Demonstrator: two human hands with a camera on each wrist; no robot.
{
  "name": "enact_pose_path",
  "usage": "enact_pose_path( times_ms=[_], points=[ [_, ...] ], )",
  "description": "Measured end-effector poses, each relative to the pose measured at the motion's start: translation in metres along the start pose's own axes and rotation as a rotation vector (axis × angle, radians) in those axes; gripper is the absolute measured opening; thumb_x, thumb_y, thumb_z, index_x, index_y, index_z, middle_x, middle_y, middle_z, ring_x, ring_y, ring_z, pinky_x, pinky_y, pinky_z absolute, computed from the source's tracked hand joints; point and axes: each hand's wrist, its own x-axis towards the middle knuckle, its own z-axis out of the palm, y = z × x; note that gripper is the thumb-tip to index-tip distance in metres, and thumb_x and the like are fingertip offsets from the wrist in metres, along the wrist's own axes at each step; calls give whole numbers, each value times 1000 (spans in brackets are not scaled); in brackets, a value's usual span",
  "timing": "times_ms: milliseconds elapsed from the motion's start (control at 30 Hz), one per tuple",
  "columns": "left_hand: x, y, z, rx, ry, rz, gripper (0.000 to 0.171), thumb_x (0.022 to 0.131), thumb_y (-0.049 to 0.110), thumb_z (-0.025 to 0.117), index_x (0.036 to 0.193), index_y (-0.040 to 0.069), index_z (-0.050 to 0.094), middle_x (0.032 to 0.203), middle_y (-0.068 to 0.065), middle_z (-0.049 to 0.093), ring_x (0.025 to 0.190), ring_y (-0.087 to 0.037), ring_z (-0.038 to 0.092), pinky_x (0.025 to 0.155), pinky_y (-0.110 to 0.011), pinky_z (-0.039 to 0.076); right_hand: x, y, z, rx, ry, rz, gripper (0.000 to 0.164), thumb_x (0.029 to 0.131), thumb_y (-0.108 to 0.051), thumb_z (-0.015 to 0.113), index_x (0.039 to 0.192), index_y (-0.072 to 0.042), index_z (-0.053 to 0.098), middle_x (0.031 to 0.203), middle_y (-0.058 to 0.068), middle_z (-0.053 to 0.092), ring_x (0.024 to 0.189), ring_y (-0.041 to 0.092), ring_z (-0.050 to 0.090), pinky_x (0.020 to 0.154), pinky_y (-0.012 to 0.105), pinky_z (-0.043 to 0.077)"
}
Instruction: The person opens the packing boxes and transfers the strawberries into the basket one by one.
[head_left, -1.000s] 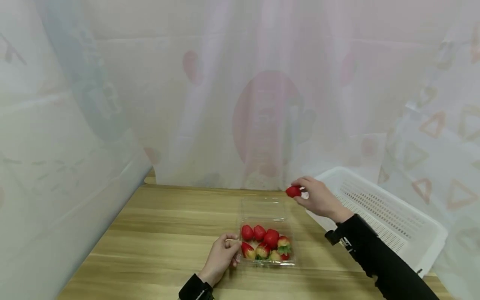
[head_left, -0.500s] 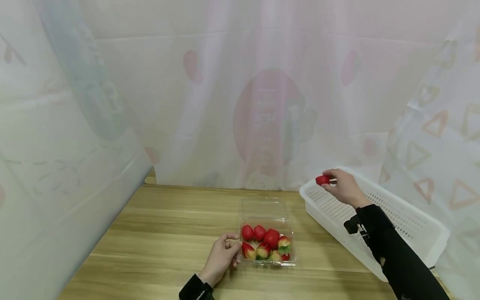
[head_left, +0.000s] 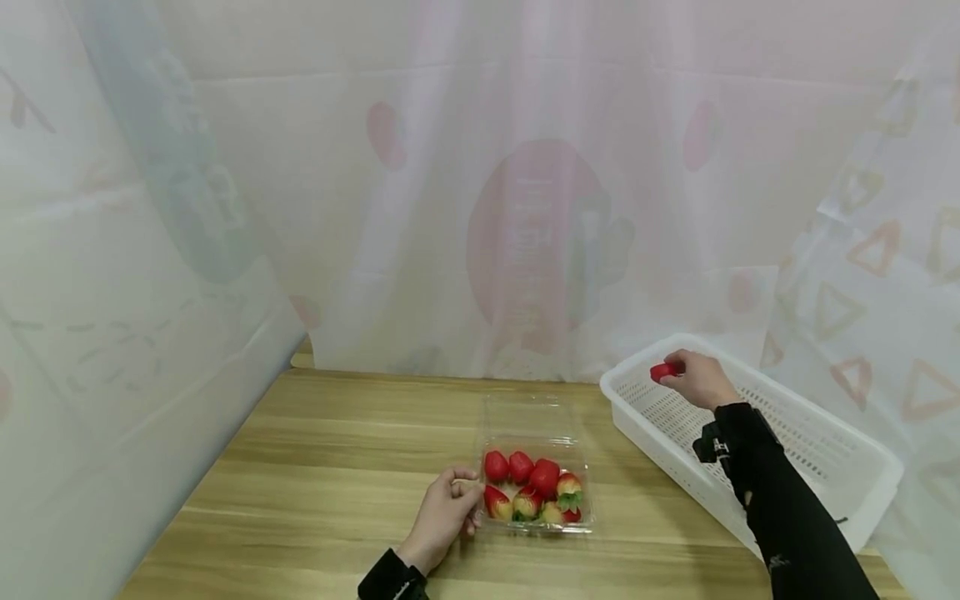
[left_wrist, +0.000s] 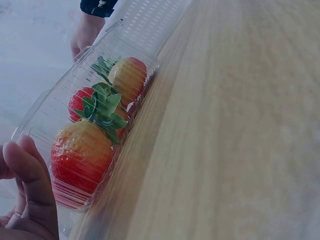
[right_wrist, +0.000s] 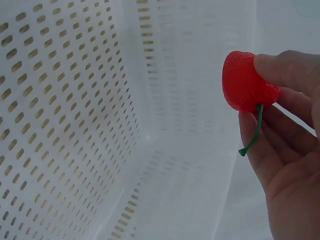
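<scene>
My right hand [head_left: 701, 381] pinches a red strawberry [head_left: 663, 372] between thumb and fingers, over the left end of a white perforated basket [head_left: 810, 417]. In the right wrist view the strawberry [right_wrist: 245, 82] shows a thin green stem hanging down, with the basket wall [right_wrist: 150, 125] behind it. My left hand [head_left: 442, 512] holds the left edge of a clear plastic clamshell box [head_left: 577, 454], its thumb and fingertips at the rim. Several strawberries [head_left: 544, 477] lie in the box, some red, some part yellow with green leaves [left_wrist: 102, 107].
The box's clear lid [head_left: 528, 417] lies folded back behind it, away from me. Under everything is a wood-grain table [head_left: 337, 450]. Pale printed curtains [head_left: 420, 250] hang at the back and both sides. The basket stands at the table's right side.
My right hand has carried the strawberry to the right, from behind the box to over the basket, and lowered it slightly. My left hand and the box have stayed in place.
</scene>
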Motion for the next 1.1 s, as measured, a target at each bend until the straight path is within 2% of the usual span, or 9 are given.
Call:
enact_pose_path(
  times_ms=[167, 433, 733, 1100],
  points=[
    [-1, 1, 0, 0, -3, 4, 39, 99, 14, 60, 127, -6, 44, 68, 2, 56, 53, -7, 55, 47, -17, 47, -1, 9, 5, -17, -116, 66, 39, 93, -11, 65, 123, 13, 56, 109, 30, 63, 94, 38, 61, 80, 46, 51],
    [-4, 2, 0, -10, -1, 17, 39, 99, 13, 60, 128, -7, 42, 68, 2, 56, 53, -7, 55, 46, -18, 47, -4, 17, 8, -69, -248, 74, 35, 91, -7, 67, 116, 14, 58, 101, 27, 64, 87, 34, 61, 75, 42, 51],
    [-4, 1, -1, -2, 2, 12, 38, 99, 12, 60, 127, -7, 43, 68, 3, 56, 54, -6, 55, 47, -17, 47, -3, 24, 19, -86, -301, 98, 28, 90, -7, 68, 110, 12, 62, 96, 21, 66, 85, 28, 61, 75, 40, 51],
    [-6, 1, 0, -4, -8, 8, 37, 98, 13, 60, 126, -6, 44, 68, 3, 56, 54, -7, 56, 48, -17, 48, -7, 24, 21, -117, -347, 127, 28, 90, -9, 69, 108, 11, 63, 93, 18, 66, 82, 26, 59, 73, 37, 51]
  ],
)
